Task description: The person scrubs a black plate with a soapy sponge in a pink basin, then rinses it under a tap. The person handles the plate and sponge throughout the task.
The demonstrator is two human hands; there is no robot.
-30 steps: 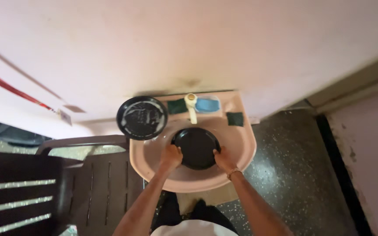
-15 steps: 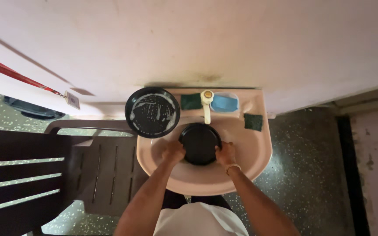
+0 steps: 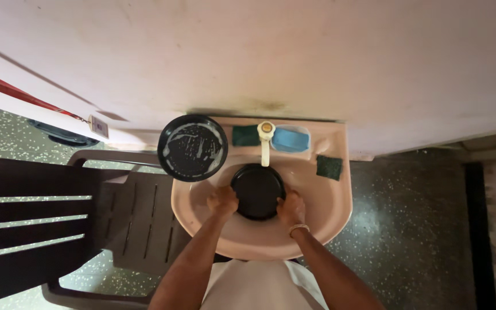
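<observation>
a: what are the hands on?
b: left hand [image 3: 223, 201] and right hand [image 3: 291, 208] grip opposite edges of a round black plate [image 3: 258, 191] in the smooth pink sink [image 3: 328, 215].
a: beyond them?
b: a cream tap [image 3: 265, 138]; a soapy black bowl [image 3: 192, 147] up-left.

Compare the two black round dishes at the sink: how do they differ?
The soapy dish sits on the sink's left rim, untouched; the dish in the basin lies under the tap, gripped by the left hand and right hand. The soapy dish is streaked with white suds; the dish in the basin looks plain dark. The soapy dish appears larger. Both are black and round.
</observation>
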